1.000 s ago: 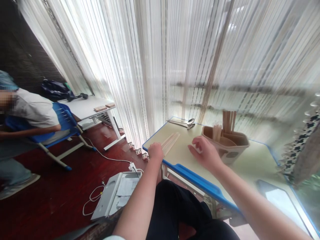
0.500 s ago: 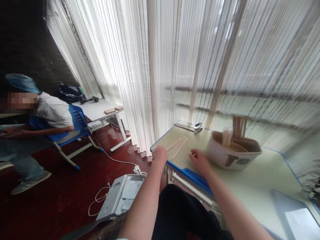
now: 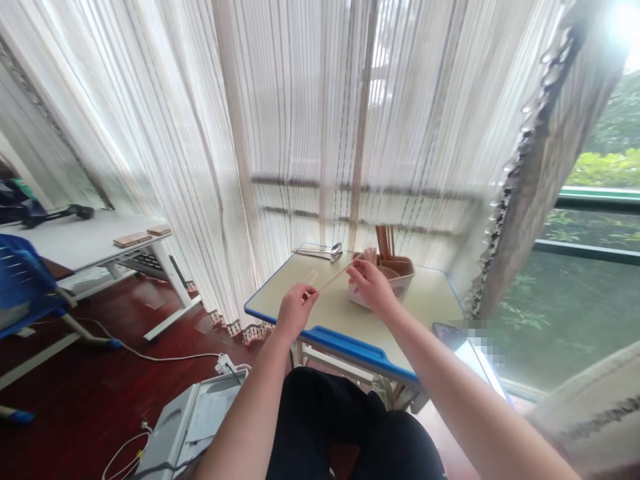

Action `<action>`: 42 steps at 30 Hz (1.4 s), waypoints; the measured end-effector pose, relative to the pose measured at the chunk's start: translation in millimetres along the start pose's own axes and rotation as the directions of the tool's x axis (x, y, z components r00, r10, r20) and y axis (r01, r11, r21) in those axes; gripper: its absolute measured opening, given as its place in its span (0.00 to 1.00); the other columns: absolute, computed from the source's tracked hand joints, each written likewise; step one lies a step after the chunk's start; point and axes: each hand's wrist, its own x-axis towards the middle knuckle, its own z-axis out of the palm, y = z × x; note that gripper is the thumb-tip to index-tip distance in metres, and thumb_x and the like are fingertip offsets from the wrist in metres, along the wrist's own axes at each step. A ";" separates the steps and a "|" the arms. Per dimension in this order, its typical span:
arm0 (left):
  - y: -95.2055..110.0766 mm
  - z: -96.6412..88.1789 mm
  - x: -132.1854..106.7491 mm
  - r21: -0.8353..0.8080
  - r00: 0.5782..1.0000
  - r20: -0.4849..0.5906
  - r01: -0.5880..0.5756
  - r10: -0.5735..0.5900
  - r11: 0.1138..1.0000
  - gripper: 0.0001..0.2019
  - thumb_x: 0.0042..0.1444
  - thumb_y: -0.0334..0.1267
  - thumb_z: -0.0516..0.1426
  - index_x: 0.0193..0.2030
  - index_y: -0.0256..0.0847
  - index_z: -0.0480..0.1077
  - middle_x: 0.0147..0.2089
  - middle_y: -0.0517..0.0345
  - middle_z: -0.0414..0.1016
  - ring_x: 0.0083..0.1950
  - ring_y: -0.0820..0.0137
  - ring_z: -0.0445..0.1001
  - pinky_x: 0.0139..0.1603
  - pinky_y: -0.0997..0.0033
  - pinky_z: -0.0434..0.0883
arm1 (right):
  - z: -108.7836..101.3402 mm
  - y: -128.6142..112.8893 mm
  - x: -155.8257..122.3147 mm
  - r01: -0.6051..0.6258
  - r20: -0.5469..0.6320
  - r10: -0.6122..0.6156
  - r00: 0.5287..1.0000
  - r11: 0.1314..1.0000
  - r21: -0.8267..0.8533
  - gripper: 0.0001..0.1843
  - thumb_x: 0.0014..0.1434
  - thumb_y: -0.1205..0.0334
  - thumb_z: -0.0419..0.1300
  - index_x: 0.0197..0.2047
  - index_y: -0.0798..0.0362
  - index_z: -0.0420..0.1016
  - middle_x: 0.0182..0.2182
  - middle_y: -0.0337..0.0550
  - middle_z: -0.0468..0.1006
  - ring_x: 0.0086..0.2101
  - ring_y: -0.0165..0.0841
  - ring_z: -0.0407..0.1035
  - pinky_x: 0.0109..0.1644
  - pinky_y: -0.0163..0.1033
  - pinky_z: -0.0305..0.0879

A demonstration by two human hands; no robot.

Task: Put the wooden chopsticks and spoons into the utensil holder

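Observation:
Both my hands are raised over a small beige table with a blue rim (image 3: 350, 343). My left hand (image 3: 294, 312) is closed on the near end of a thin wooden stick (image 3: 334, 279). My right hand (image 3: 369, 285) pinches the far end of the same stick, just in front of a beige holder (image 3: 403, 272) with tall wooden sticks standing in it. Another loose wooden stick (image 3: 311, 277) lies on the table under my hands. Metal spoons (image 3: 320, 252) rest at the far edge.
A phone (image 3: 467, 350) lies on the table's right side. White string curtains hang right behind the table. On the floor at left are a grey machine (image 3: 193, 427), cables and a power strip (image 3: 227, 365). Another white table (image 3: 75, 240) and a blue chair (image 3: 23, 287) stand further left.
My left hand has lifted a stick off the table and my right hand has taken its other end. The view has swung right; the seated person at left is out of sight.

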 end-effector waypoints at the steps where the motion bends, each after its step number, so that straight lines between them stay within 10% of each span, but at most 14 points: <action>1: 7.9 6.0 -0.2 -0.040 1.000 -0.006 -0.025 0.025 0.999 0.08 0.54 0.40 0.53 0.33 0.39 0.69 0.34 0.57 0.70 0.32 0.74 0.68 0.35 0.74 0.65 | -11.2 -3.5 -0.5 -0.056 -0.006 0.056 0.998 0.998 -0.007 0.19 0.55 0.53 0.54 0.47 0.56 0.65 0.38 0.50 0.75 0.30 0.32 0.72 0.24 0.33 0.67; 5: 38.9 32.8 1.5 -0.158 0.993 0.012 -0.116 0.119 0.981 0.07 0.54 0.40 0.53 0.33 0.39 0.69 0.35 0.57 0.70 0.34 0.73 0.68 0.35 0.74 0.66 | -56.2 -11.8 -4.8 -0.176 0.068 0.176 0.982 0.984 -0.005 0.11 0.55 0.58 0.54 0.37 0.56 0.67 0.33 0.49 0.76 0.25 0.30 0.72 0.22 0.33 0.67; 13: 86.2 89.5 25.0 -0.147 0.973 -0.014 -0.228 0.229 0.962 0.07 0.55 0.39 0.53 0.32 0.40 0.69 0.34 0.57 0.70 0.35 0.72 0.69 0.36 0.72 0.67 | -117.5 -31.9 -8.6 0.069 0.071 -0.063 0.996 0.994 -0.088 0.07 0.55 0.63 0.54 0.38 0.54 0.68 0.31 0.43 0.75 0.29 0.29 0.71 0.30 0.33 0.69; 19: 86.7 96.3 54.7 -0.160 0.954 -0.222 -0.238 0.200 0.958 0.16 0.49 0.47 0.58 0.41 0.39 0.69 0.39 0.53 0.72 0.40 0.68 0.71 0.40 0.69 0.68 | -146.1 -45.4 23.3 0.248 -0.051 -0.280 0.959 0.910 -0.331 0.11 0.58 0.57 0.52 0.39 0.53 0.69 0.31 0.43 0.75 0.30 0.29 0.70 0.32 0.33 0.66; 31: 95.6 97.2 108.7 -0.115 0.998 0.057 -0.016 0.023 0.993 0.16 0.50 0.48 0.56 0.38 0.39 0.74 0.34 0.53 0.77 0.35 0.68 0.74 0.38 0.68 0.68 | -110.3 5.1 66.7 0.143 0.232 0.012 0.973 0.755 -0.639 0.05 0.49 0.63 0.58 0.28 0.50 0.76 0.22 0.38 0.74 0.24 0.28 0.65 0.27 0.31 0.55; 42: 95.2 99.6 114.8 -0.061 0.998 0.037 0.043 -0.041 0.997 0.17 0.48 0.43 0.59 0.43 0.37 0.72 0.36 0.50 0.77 0.36 0.67 0.74 0.40 0.66 0.69 | -97.6 28.3 80.2 0.060 0.117 0.009 0.993 0.815 -0.577 0.03 0.48 0.63 0.58 0.28 0.50 0.73 0.26 0.39 0.75 0.26 0.29 0.66 0.28 0.33 0.56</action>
